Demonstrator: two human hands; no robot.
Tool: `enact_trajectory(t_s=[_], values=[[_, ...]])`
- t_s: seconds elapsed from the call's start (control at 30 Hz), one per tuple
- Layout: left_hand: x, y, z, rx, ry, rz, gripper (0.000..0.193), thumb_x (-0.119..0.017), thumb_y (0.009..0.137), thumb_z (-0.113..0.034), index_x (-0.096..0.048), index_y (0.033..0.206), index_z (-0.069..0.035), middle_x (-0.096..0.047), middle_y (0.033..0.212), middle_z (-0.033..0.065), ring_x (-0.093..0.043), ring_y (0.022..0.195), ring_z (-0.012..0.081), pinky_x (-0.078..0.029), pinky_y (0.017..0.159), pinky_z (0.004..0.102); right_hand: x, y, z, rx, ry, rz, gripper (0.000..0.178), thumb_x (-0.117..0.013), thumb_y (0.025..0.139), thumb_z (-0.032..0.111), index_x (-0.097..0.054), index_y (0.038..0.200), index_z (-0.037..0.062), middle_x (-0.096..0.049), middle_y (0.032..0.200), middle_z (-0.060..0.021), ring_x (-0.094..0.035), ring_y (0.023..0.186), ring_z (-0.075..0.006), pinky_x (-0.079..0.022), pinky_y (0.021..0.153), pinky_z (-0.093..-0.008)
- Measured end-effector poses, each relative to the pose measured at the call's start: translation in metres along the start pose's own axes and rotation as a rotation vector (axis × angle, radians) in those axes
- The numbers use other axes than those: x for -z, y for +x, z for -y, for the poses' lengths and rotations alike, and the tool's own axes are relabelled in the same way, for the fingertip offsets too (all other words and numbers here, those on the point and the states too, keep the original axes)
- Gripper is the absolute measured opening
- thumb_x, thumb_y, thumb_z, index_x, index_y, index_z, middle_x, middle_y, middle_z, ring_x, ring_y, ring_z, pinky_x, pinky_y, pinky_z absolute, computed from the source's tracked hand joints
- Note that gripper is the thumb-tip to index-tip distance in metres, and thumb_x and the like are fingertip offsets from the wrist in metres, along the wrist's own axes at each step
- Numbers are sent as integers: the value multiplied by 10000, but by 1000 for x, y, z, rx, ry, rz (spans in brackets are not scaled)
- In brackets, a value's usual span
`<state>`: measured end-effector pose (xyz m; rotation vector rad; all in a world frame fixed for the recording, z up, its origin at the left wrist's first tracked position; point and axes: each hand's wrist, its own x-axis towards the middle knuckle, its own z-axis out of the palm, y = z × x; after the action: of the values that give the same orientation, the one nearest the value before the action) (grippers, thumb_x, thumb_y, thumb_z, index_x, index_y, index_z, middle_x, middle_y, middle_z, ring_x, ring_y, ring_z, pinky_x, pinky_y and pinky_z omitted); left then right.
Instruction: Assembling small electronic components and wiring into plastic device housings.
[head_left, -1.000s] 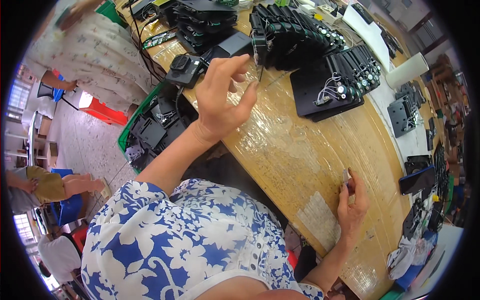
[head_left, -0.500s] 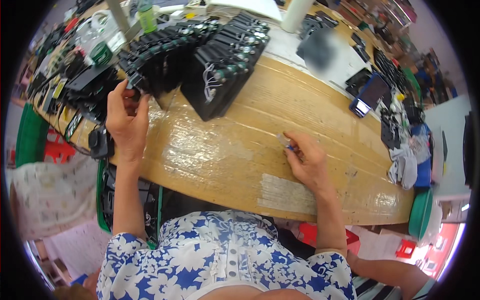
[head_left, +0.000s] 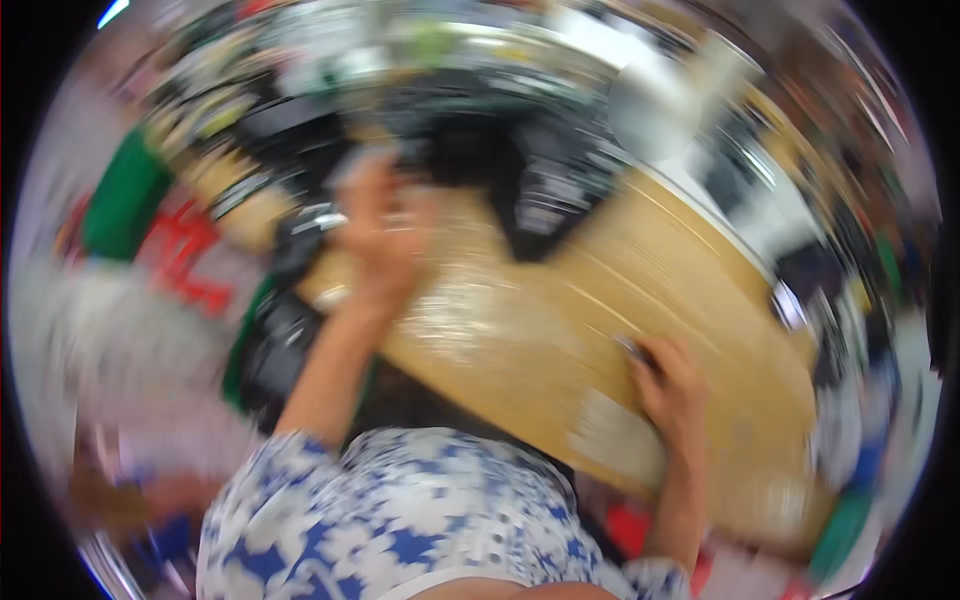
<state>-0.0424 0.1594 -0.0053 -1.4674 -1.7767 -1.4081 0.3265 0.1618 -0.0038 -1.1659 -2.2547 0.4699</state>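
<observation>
Motion blurs the whole view. My left hand [head_left: 385, 230] is over the left part of the wooden table [head_left: 540, 330], close to the near end of a row of black device parts [head_left: 450, 130]. Its fingers are too smeared to show whether they hold anything. My right hand [head_left: 672, 385] is low over the table on the right, its thumb and fingers pinched together around a small thing [head_left: 630, 348] that I cannot make out. A black block of parts [head_left: 550, 195] with pale wires on it stands between the hands, farther back.
Piles of dark parts and clear packaging crowd the far left. A dark rectangular device [head_left: 800, 280] lies at the right side, by more clutter. A green-rimmed bin [head_left: 260, 340] with black items is below the table's left edge. A pale post [head_left: 690, 95] rises at the back.
The whole view has turned and blurred, so the table and parts appear shifted rightward and tilted. My left hand still hovers near the black parts. My right hand keeps its pinch.
</observation>
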Motion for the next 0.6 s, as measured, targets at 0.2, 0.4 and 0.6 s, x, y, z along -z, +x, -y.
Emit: enact_trajectory(t_s=[0.2, 0.4, 0.6], values=[[-8, -2, -16, 1, -290, 5, 678, -792, 721, -49, -478, 1320, -5, -610, 956, 112, -612, 644, 195, -503, 562, 307, 28, -21, 28, -72, -136, 90, 212, -667, 914, 119, -696, 1090, 5, -692, 974, -188, -666, 865, -307, -533, 783, -369], [-1, -1, -2, 33, -234, -41, 664, -776, 725, -20, -472, 1315, -4, -561, 872, 80, -596, 612, 187, -491, 543, 307, 18, -2, 35, -30, -113, 107, 196, -671, 912, 117, -693, 1061, -7, -682, 955, -198, -655, 868, -337, -531, 775, -387], [-12, 5, 6, 4, -266, -64, 640, -761, 712, -15, -480, 1286, 8, -562, 877, 101, -629, 645, 222, -499, 552, 324, 16, -2, 55, -51, -145, 76, 188, -676, 919, 125, -692, 1051, -9, -678, 950, -201, -650, 851, -334, -530, 772, -382]])
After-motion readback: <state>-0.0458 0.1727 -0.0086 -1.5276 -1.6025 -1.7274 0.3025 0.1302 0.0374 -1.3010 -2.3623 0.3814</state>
